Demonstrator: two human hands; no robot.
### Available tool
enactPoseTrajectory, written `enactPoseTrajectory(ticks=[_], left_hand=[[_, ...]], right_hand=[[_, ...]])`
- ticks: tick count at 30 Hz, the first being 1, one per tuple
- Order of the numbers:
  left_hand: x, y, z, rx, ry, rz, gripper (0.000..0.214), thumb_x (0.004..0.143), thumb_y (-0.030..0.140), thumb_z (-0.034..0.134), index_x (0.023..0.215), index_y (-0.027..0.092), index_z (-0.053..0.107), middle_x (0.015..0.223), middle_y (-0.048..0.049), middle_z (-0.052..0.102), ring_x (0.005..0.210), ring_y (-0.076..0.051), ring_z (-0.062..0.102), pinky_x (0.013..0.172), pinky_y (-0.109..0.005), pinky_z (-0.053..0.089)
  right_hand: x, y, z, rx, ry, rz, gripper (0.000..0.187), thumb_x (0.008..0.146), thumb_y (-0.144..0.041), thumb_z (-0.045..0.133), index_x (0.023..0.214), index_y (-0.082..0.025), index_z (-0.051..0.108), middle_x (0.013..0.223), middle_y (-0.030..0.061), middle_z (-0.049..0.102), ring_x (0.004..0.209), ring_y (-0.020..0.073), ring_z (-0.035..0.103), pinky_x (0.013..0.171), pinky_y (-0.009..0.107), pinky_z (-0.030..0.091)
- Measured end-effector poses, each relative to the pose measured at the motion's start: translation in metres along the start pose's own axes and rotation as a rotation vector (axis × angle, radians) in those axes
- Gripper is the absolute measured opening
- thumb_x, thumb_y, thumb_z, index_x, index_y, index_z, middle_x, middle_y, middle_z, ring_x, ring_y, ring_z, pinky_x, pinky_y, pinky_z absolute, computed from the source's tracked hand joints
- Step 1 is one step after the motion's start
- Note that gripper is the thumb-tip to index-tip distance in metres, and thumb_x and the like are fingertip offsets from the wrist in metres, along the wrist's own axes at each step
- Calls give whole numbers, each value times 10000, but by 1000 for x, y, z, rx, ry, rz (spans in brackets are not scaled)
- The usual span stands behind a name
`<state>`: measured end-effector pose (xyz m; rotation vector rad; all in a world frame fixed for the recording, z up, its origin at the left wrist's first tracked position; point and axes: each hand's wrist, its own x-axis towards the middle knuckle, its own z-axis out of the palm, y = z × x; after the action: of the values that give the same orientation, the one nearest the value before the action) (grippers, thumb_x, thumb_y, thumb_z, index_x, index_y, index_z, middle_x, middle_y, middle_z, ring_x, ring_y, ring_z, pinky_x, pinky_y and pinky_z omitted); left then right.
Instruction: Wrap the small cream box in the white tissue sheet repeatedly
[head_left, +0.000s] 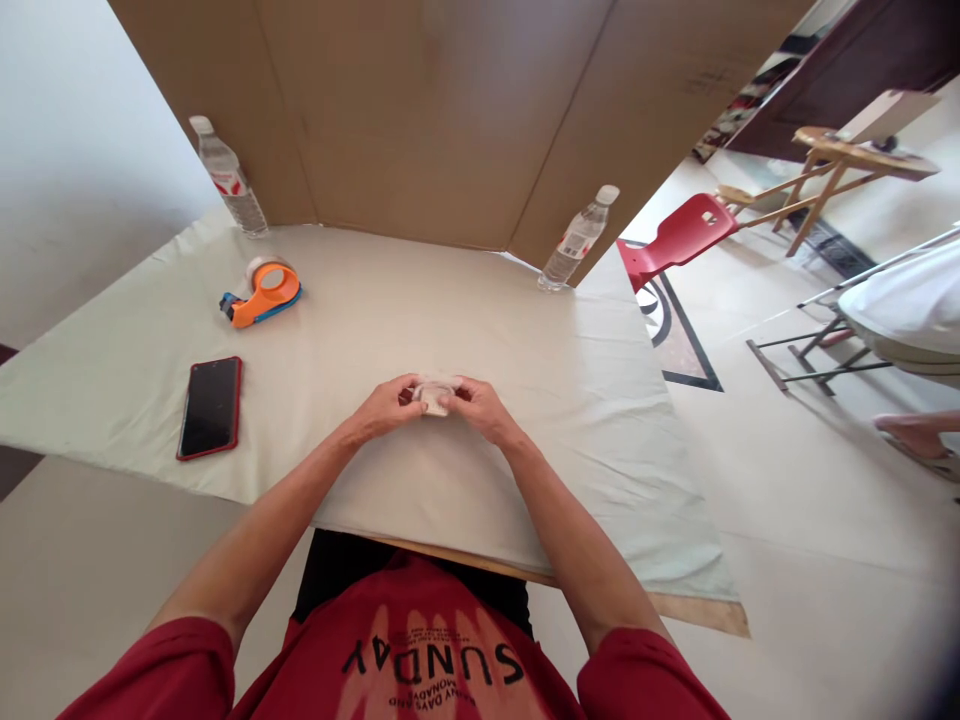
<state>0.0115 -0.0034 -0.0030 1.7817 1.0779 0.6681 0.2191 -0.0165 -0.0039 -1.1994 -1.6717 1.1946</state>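
Between my two hands is a small pale item [435, 397], whitish with a beige block-like lower part and what looks like a rounded, looped upper part; its kind is too small to make out. My left hand [391, 404] grips its left side with thumb and fingers. On the other side, my right hand [480, 406] pinches it, the thumb lying across its front. Fingers cover both ends of the item. It is held at or just above the cloth-covered table [420, 480], near the middle; I cannot tell whether it touches the cloth.
Left of my hands lie a phone in a red case [210, 408] and an orange tape dispenser [268, 293]. Water bottles stand at the back left [231, 180] and back right [579, 240], before a tall cardboard panel [420, 120]. A red chair [686, 238] and a seated person [911, 310] are to the right.
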Motion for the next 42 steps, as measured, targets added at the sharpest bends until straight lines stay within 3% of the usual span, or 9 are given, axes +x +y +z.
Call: enactPoseTrajectory(ticks=[3, 7, 11, 14, 21, 29, 35, 39, 42], left_hand=[[14, 6, -3, 57, 5, -88, 355, 843, 465, 500, 940, 163, 660, 823, -16, 657, 747, -163, 580, 680, -265, 471], [19, 10, 3, 216, 77, -96, 394, 866, 524, 461, 778, 177, 627, 729, -12, 601, 713, -171, 517, 688, -288, 439], [22, 10, 13, -7, 94, -55, 449, 852, 502, 519, 1103, 149, 636, 978, -78, 683, 878, -209, 611, 822, -333, 490], [28, 5, 15, -270, 30, -121, 767, 749, 448, 675, 1400, 111, 450, 1236, -147, 643, 1059, -250, 640, 916, -362, 507], [33, -6, 15, -475, 0, -177, 1020, 701, 359, 768, 1537, 112, 239, 1283, -176, 619, 1143, -272, 632, 944, -384, 519], [28, 1, 13, -503, -27, -220, 1031, 725, 364, 783, 1555, 139, 215, 1254, -162, 612, 1089, -250, 641, 895, -354, 530], [28, 1, 13, -537, -40, -242, 1009, 735, 344, 773, 1560, 168, 218, 1248, -140, 605, 1016, -220, 653, 841, -325, 534], [28, 2, 13, -562, -42, -263, 1032, 727, 336, 775, 1563, 155, 198, 1274, -154, 599, 1069, -245, 643, 864, -341, 529], [26, 5, 13, -531, -36, -268, 1032, 735, 352, 771, 1567, 159, 191, 1281, -156, 596, 1064, -252, 639, 880, -362, 521]], right_hand=[[11, -4, -5, 35, -6, 171, 382, 832, -539, 546, 859, -183, 679, 761, 15, 672, 740, 168, 621, 673, 284, 514], [17, 4, -5, -46, 98, 183, 320, 834, -482, 514, 699, -200, 578, 620, -22, 537, 624, 138, 483, 556, 240, 389], [21, 13, -5, -70, 155, 162, 331, 842, -476, 487, 643, -211, 500, 597, -30, 462, 599, 130, 413, 539, 244, 336], [22, 16, -6, -74, 182, 142, 332, 840, -471, 501, 634, -211, 493, 607, -29, 462, 607, 128, 421, 571, 249, 365], [12, 23, -4, -103, 441, -14, 387, 861, -459, 549, 1156, -215, 608, 1157, 97, 616, 908, 185, 594, 719, 296, 497], [9, 35, -7, -318, 250, -135, 388, 951, -525, 481, 1092, -239, 703, 1457, 121, 483, 1326, 283, 468, 1133, 494, 363], [10, 34, -8, -307, 166, -79, 446, 960, -588, 429, 983, -239, 706, 1468, 117, 511, 1390, 289, 429, 1150, 506, 317], [8, 32, -8, -108, 273, -34, 525, 941, -614, 443, 1274, -232, 578, 1442, 148, 524, 1304, 276, 521, 1006, 438, 464], [8, 30, -10, -58, 203, 41, 719, 879, -634, 545, 1450, -216, 421, 1382, 169, 575, 1235, 292, 566, 960, 440, 483]])
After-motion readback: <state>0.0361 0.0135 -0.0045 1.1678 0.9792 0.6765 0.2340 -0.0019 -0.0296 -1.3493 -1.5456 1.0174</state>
